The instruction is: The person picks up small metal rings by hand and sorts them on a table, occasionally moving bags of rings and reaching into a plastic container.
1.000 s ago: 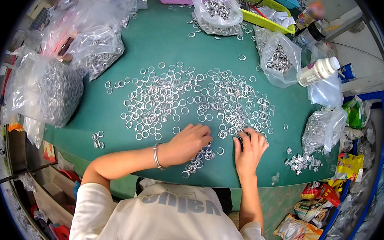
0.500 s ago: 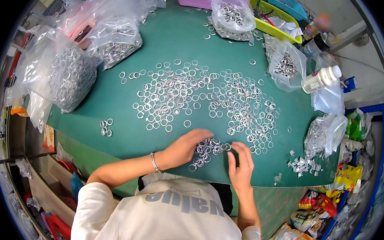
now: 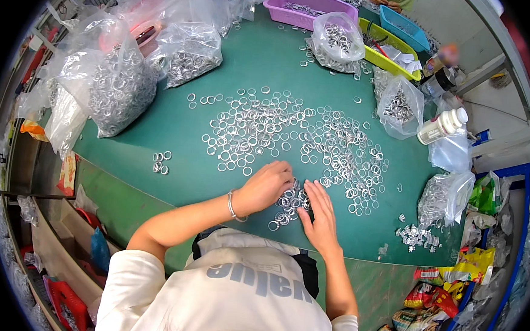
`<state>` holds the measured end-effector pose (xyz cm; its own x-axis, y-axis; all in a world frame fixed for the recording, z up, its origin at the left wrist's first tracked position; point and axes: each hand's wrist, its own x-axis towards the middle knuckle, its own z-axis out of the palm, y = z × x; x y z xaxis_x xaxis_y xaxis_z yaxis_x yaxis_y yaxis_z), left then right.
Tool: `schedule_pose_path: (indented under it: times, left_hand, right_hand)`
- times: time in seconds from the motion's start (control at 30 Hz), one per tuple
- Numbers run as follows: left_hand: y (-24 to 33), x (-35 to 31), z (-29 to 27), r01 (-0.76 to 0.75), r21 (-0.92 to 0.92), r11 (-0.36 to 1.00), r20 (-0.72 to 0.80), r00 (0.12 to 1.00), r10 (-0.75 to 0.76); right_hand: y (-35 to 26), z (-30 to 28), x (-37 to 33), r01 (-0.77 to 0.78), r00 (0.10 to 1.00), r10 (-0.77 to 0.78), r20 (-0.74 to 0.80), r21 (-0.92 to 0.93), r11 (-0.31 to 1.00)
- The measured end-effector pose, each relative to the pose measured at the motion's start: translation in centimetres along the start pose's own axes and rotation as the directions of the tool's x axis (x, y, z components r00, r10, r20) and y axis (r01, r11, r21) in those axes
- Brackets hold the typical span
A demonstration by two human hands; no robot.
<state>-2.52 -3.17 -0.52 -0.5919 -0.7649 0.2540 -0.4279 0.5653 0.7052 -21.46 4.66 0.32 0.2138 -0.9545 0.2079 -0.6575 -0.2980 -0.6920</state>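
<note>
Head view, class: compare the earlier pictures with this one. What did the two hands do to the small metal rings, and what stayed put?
Both hands, the left hand and the right hand, have closed in on a small heap of silver metal rings at the near edge of the green table, raking it together. The wide spread of loose rings and the clear plastic bags of rings stayed put.

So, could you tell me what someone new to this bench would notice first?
Most striking is the wide scatter of small silver rings across the middle of the green table. At its near edge the left hand and right hand rest on a small heap of rings. Bulging clear bags of rings crowd the table's far left, and a purple tray sits at the far edge.
</note>
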Motion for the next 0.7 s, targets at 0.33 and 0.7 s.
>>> schedule_pose_path:
  times: [0.33, 0.7]
  left_hand:
    - [-1.0, 3.9, -3.0, 0.041, 0.160, 0.986, -0.167, 0.986, -0.014]
    - [4.4, -7.0, -3.5, 0.621, -0.493, 0.610, 0.528, 0.770, -0.358]
  right_hand:
    - [0.1, 0.3, 0.3, 0.059, 0.998, -0.057, 0.033, -0.041, 0.997]
    - [0.7, 0.1, 2.2, 0.060, 0.992, -0.076, 0.102, 0.154, 0.986]
